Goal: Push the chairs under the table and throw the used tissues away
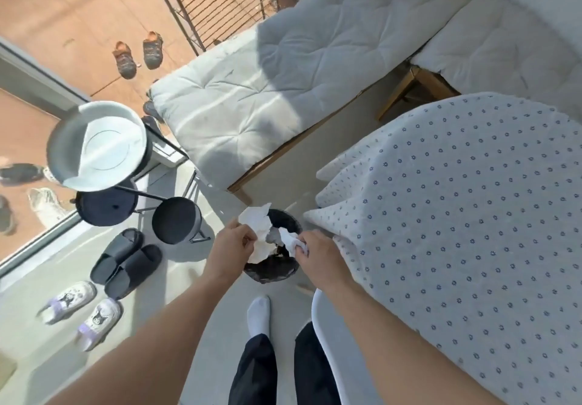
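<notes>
A small bin lined with a black bag (274, 270) stands on the floor beside the table. My left hand (231, 244) is over its left rim, shut on a large crumpled white tissue (259, 226). My right hand (316, 251) is over its right rim, shut on a smaller white tissue (288, 239). Both tissues hang above the bin's opening. The table (472, 231), covered by a white cloth with small blue flowers, fills the right side. A white chair (332, 341) shows its curved edge at the table's near side, under my right forearm.
A cushioned bench (267, 89) runs along the far side. A tiered stand with a round white tray (100, 149) and two dark trays stands to the left. Black slippers (126, 262) and white patterned slippers (82, 310) lie on the floor. My white sock (259, 313) is behind the bin.
</notes>
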Tool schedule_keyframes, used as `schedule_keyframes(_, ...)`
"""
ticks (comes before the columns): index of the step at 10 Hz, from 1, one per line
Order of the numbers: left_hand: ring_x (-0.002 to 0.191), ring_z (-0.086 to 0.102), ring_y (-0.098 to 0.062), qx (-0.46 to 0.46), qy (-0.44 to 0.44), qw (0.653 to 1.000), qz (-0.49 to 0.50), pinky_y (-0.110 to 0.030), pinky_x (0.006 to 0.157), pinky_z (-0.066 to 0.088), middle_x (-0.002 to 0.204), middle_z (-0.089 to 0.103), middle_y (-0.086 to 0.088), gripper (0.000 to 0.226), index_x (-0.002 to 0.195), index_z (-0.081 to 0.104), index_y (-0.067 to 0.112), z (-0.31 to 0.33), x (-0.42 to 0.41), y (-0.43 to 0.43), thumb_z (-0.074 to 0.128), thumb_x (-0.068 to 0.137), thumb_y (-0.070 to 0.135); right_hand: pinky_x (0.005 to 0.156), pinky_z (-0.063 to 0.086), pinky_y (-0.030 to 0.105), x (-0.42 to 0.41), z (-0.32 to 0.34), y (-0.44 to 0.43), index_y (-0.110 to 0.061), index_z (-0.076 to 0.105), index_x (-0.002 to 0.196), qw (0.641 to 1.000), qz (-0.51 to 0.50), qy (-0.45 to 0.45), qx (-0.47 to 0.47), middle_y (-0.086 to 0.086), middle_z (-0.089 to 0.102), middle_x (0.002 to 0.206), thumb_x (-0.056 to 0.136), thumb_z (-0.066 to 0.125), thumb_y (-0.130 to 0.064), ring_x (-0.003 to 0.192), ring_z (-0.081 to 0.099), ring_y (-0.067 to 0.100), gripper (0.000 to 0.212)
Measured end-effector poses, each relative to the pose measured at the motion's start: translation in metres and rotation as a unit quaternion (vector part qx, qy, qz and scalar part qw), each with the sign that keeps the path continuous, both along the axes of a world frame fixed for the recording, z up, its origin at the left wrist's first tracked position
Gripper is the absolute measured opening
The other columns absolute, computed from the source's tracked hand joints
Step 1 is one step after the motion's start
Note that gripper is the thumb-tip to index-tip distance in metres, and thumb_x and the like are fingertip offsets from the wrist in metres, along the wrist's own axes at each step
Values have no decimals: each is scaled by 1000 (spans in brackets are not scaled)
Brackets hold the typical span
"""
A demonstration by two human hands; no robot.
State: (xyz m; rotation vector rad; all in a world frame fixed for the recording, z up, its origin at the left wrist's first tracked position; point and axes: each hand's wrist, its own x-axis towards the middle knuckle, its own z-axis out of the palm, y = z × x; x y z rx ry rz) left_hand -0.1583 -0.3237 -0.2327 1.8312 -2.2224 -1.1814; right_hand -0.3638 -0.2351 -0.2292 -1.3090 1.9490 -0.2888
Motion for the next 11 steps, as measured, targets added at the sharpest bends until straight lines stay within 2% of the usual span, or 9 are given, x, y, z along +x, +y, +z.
schedule_keyframes(1, 79, 62, -12, 25, 2, 999, 23, -27, 72, 50, 91, 60, 5, 15, 86, 73, 17, -27, 22, 7, 65, 87, 4, 65, 38, 34, 20, -28, 2, -10, 60, 89, 998, 28, 10, 47, 5, 56, 91, 95, 55, -22, 81, 55, 26, 14)
schedule_keyframes(3, 83, 62, -15, 44, -5, 999, 29, -39, 75, 56, 91, 60, 8, 16, 85, 73, 22, -77, 48, 16, 64, 84, 9, 66, 46, 41, 51, -70, -2, -16, 56, 90, 996, 25, 27, 79, 4, 57, 95, 96, 53, -25, 80, 53, 25, 12)
schedule_keyframes(4, 80, 63, -15, 53, 4, 998, 23, -39, 77, 56, 91, 63, 5, 14, 87, 74, 20, -93, 53, 19, 65, 86, 9, 64, 42, 39, 58, -86, -2, -14, 59, 95, 994, 28, 46, 94, 4, 55, 96, 97, 53, -24, 80, 50, 24, 12)
schedule_keyframes(5, 83, 65, -14, 75, 18, 997, 28, -34, 73, 55, 97, 62, 4, 14, 94, 73, 19, -103, 53, 21, 64, 88, 10, 72, 48, 41, 60, -96, -3, -12, 62, 102, 993, 12, 38, 113, 8, 58, 104, 98, 53, -22, 89, 55, 27, 14)
schedule_keyframes(6, 93, 66, -13, 125, 25, 992, 14, -21, 71, 47, 111, 63, 5, 27, 117, 69, 22, -109, 54, 22, 65, 91, 15, 86, 50, 38, 61, -103, -1, -14, 62, 127, 992, 1, 18, 128, 7, 57, 122, 98, 58, -26, 107, 57, 27, 31)
schedule_keyframes(7, 100, 64, -14, 154, 16, 988, -18, -24, 80, 47, 119, 63, 5, 40, 132, 61, 25, -110, 58, 24, 68, 92, 21, 89, 46, 34, 60, -107, 0, -14, 58, 136, 989, -3, 10, 144, 9, 56, 131, 98, 61, -27, 116, 55, 26, 40)
schedule_keyframes(10, 97, 64, -18, 152, 2, 988, -34, -26, 81, 45, 122, 66, 0, 43, 134, 60, 22, -108, 70, 31, 65, 92, 20, 87, 55, 41, 63, -102, 9, -18, 62, 128, 990, 1, 9, 140, 7, 58, 127, 96, 63, -30, 108, 59, 26, 34)
schedule_keyframes(11, 101, 64, -19, 153, -6, 988, -29, -31, 87, 51, 123, 66, 0, 41, 133, 60, 23, -110, 74, 35, 64, 92, 22, 87, 50, 39, 63, -106, 13, -19, 62, 127, 990, 6, 31, 136, 7, 59, 126, 96, 63, -31, 109, 59, 27, 33)
